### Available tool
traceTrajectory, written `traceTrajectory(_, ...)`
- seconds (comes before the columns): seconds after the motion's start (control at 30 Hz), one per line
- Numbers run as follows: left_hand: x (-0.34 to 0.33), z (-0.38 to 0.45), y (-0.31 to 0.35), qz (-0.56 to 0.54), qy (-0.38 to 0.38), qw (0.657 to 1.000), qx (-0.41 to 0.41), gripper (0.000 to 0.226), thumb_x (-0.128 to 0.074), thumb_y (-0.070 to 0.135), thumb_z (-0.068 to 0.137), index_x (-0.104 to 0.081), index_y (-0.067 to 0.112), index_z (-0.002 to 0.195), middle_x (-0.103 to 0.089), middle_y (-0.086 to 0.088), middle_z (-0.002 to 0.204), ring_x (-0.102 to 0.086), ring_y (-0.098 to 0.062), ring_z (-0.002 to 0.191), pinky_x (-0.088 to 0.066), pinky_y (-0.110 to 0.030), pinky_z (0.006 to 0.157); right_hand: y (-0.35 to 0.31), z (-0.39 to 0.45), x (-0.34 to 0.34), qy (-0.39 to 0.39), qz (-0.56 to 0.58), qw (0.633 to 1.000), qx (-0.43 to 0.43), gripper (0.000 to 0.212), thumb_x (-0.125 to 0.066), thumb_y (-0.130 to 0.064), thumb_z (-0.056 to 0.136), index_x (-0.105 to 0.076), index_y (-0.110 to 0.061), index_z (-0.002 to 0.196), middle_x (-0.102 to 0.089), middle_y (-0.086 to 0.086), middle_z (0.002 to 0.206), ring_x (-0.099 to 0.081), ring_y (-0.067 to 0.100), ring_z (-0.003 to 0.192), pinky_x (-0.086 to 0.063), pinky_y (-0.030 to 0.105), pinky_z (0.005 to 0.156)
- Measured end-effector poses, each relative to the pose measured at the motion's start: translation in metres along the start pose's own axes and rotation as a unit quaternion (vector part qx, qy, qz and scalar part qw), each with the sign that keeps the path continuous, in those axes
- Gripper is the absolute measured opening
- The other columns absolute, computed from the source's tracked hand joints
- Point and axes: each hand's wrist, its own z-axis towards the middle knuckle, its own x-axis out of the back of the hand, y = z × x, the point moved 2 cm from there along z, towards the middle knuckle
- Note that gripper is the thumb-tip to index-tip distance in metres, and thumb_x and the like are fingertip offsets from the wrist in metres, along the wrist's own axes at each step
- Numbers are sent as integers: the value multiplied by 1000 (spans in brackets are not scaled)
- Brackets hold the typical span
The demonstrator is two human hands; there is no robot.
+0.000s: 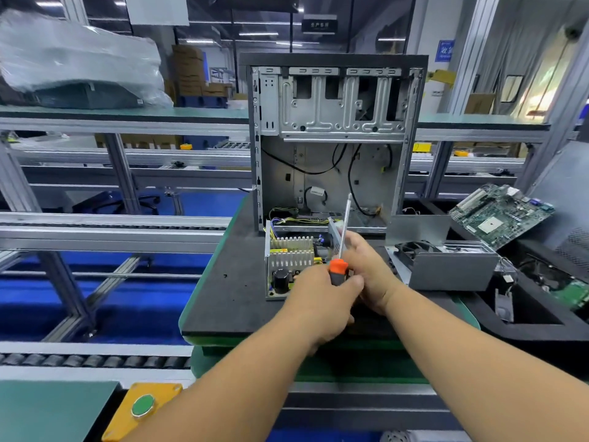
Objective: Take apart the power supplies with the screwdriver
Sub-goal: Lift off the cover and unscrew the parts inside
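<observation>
An open power supply (291, 261) with finned heat sinks and a black capacitor lies on the black mat (229, 291), in front of an upright empty computer case (331, 138). My left hand (318, 298) grips the orange and black handle of the screwdriver (338, 267), whose shaft points up and away. My right hand (371, 272) sits just behind the shaft at the supply's right wall, fingers bent. What those fingers hold is hidden. The supply's near right corner is covered by both hands.
A grey metal cover with a fan (446, 266) lies right of the supply. Further right are a green motherboard (500, 215) and a black tray (526, 327) with parts. A roller conveyor (95, 360) runs on the left, and a yellow box with a green button (143, 406) sits near me.
</observation>
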Motion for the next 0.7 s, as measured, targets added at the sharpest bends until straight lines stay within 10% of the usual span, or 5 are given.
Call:
traceTrajectory(0.27,115,25,62,177,77,981,-35,11,-41,13,99,-48,9,92,-61,-14,75,-52,-8,35,-41,-21,37,2,-4,-1,15,-22,998,57,62,-67,-29,79,-53,-30,139,-65,1,130,-68,16,111,-51,31,93)
traceTrajectory(0.43,149,51,95,359,8,928,-96,7,-75,30,91,-69,30,94,-70,4,84,-63,-13,74,-42,-27,60,0,-6,0,58,-23,996,60,70,-51,-66,86,-47,-35,149,-58,-2,143,-57,23,130,-46,36,95)
traceTrajectory(0.7,129,87,135,476,-26,864,-161,29,-88,34,78,-64,30,95,-65,5,90,-61,-13,78,-42,-29,60,3,-7,5,100,-35,989,99,62,-43,-70,89,-58,-34,136,-60,-1,140,-56,25,129,-47,36,89)
